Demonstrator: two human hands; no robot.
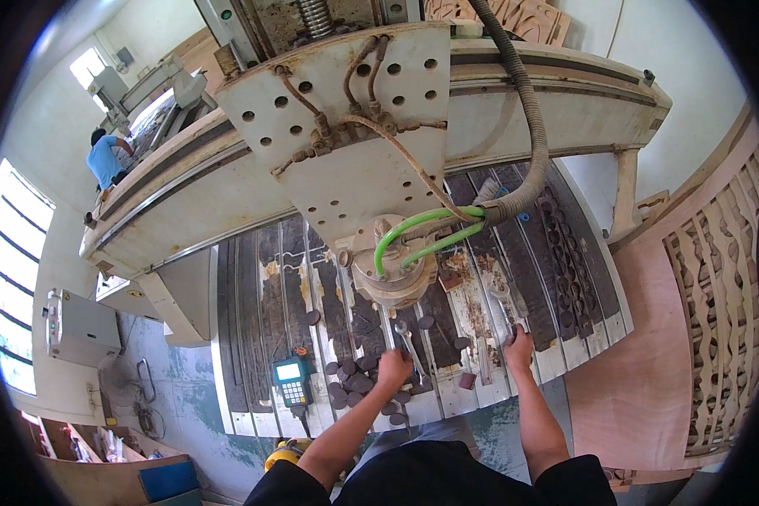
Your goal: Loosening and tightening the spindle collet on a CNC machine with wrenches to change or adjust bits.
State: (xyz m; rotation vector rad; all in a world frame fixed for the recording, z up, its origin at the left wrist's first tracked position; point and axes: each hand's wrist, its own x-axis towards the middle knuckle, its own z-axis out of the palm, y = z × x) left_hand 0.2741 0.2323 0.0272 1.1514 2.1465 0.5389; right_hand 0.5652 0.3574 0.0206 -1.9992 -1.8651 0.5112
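Head view: the right hand is closed around the near end of the right wrench, its fingers hiding that end; a grey piece alongside the tool is hard to make out. The left hand is curled, knuckles up, and covers whatever lies beneath, so I cannot tell whether it pinches anything or touches the left wrench just to its right. Some of the dark discs near that hand are partly covered by it and by the forearm. The spindle and its green hoses hide the middle of the bed, and the top of the machine is cut off by the upper edge. Both hands work over the near part of the bed, whose front edge passes beneath the forearms. Between them is a strip of slats with a small red block; the spindle bounds the room beyond, the discs and a pendant the room to the left. The right wrench lies over the bed, its long axis running away from the person, head at the far end, leaning slightly left. The left wrench lies on the slats with a similar lean.
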